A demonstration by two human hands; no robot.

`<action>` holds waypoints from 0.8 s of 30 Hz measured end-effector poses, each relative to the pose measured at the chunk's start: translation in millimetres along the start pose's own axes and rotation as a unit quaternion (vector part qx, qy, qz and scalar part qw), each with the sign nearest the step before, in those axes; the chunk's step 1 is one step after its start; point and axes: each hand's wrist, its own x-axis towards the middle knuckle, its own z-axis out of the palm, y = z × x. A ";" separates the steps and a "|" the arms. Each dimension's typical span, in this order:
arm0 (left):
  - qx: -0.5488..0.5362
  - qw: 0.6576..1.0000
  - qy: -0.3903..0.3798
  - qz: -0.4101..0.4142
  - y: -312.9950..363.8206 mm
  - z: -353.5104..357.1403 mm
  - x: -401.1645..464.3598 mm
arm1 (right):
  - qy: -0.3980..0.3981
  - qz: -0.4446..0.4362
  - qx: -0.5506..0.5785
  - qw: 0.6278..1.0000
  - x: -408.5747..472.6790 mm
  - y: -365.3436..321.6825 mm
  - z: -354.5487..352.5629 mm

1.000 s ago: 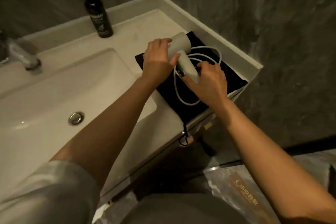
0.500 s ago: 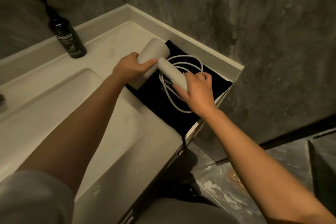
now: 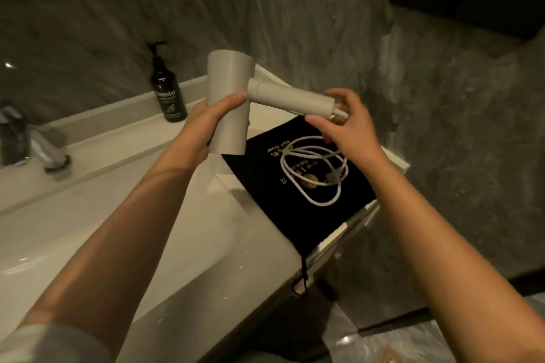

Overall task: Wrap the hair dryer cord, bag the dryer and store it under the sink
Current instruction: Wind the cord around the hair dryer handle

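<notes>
A pale grey hair dryer [image 3: 230, 97] is held up above the counter. My left hand [image 3: 206, 127] grips its barrel from below. My right hand [image 3: 345, 124] holds the far end of its handle, where the white cord [image 3: 312, 177] comes out. The cord hangs down behind my right hand and lies in loose loops on a flat black drawstring bag [image 3: 265, 177] with gold lettering. The bag rests on the right end of the counter, its drawstring dangling over the front edge.
A white sink basin [image 3: 59, 230] fills the left, with a chrome tap [image 3: 32, 144] behind it. A dark pump bottle [image 3: 166, 91] stands at the back of the counter [image 3: 206, 250]. Grey stone walls close in behind and to the right; the floor lies below right.
Both hands have lifted the dryer off the black bag into the air. The cord loops stay on the bag. The view has swung back to the left and tilted up.
</notes>
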 end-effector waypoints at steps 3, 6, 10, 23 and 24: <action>-0.076 0.994 0.079 0.007 9.6 -12.6 -10.3 | 0.015 0.040 0.124 0.991 6.4 -7.1 7.0; -0.112 0.984 0.137 0.018 18.9 -27.7 -23.7 | -0.017 0.024 0.177 0.984 13.9 -15.9 27.6; -0.160 0.968 0.189 0.036 39.2 -38.6 -44.6 | -0.051 -0.014 0.189 0.981 20.9 -31.6 57.7; -0.212 0.884 0.382 0.168 120.4 -36.8 -57.4 | -0.172 -0.142 -0.027 0.974 27.0 -66.9 117.5; -0.167 0.877 0.405 0.196 123.9 -38.5 -56.9 | -0.183 -0.185 -0.087 0.962 26.1 -73.9 113.8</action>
